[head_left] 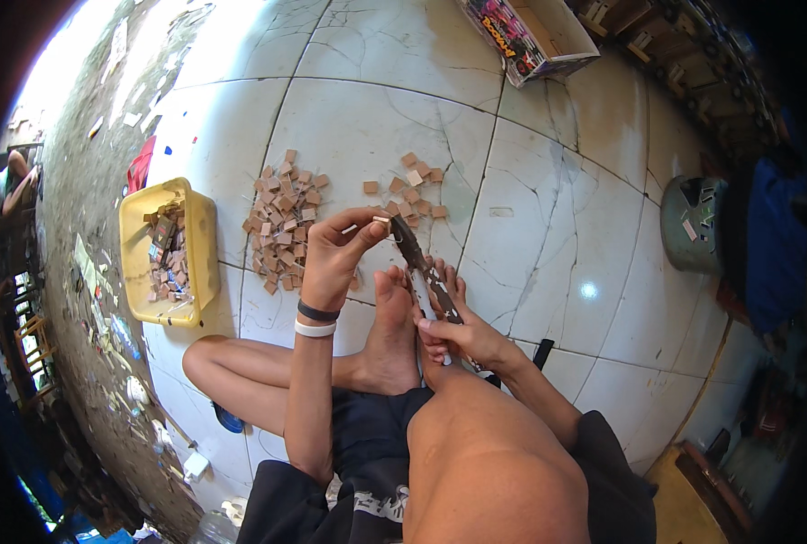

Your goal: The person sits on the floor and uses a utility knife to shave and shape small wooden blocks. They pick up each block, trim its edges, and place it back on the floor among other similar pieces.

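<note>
In the head view, a person sits on a cracked white tiled floor (548, 227) with bare feet (394, 326) drawn together in front. The left hand (340, 249) is raised above the feet, its fingertips pinched closed on a small pale piece (381, 219) held right at the tip of a dark knife blade (410, 247). The right hand (462, 335) lies lower, just beside the feet, wrapped tight around the knife's handle, so the blade slants up and leftward to meet the pinched piece. Two wristbands, one black and one white (315, 320), circle the left wrist. Beyond the hands, a large heap of small brown square blocks (284, 222) lies on the floor, with a smaller heap (410, 186) near it to the right. A yellow plastic tub (201, 238) holding mixed small pieces stands left of the big heap. A grey-green bucket (693, 227) stands far right, and an open cardboard box (548, 32) lies near the top edge.
</note>
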`<state>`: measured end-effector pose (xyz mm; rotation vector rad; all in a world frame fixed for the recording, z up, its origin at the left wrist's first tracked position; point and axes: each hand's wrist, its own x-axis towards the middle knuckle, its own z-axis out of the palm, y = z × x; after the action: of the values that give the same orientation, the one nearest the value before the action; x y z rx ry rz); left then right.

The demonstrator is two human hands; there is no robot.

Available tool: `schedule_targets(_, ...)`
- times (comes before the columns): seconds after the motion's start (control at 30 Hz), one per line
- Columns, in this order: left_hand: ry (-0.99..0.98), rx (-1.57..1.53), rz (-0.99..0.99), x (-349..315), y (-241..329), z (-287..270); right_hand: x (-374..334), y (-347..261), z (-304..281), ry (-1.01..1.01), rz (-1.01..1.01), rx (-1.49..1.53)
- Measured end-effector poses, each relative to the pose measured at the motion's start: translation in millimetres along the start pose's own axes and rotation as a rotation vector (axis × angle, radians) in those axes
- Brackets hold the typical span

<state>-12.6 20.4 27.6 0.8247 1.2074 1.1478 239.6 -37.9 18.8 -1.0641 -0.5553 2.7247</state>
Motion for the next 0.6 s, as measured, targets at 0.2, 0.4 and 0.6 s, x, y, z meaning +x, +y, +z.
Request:
schedule_targets(0.2, 0.076, -0.032, -0.044, 4, -14, 1, 16, 8, 1, 0.627, -0.401, -0.946)
schedule_targets(0.4, 0.176, -0.005, -0.232, 18, -35, 1, 13, 3, -7, 0.766, -0.384, -0.691)
schedule_targets(0.6, 0.389, 0.677, -0.039, 33, -54, 6, 13, 3, -22, 0.743, -0.41, -0.569)
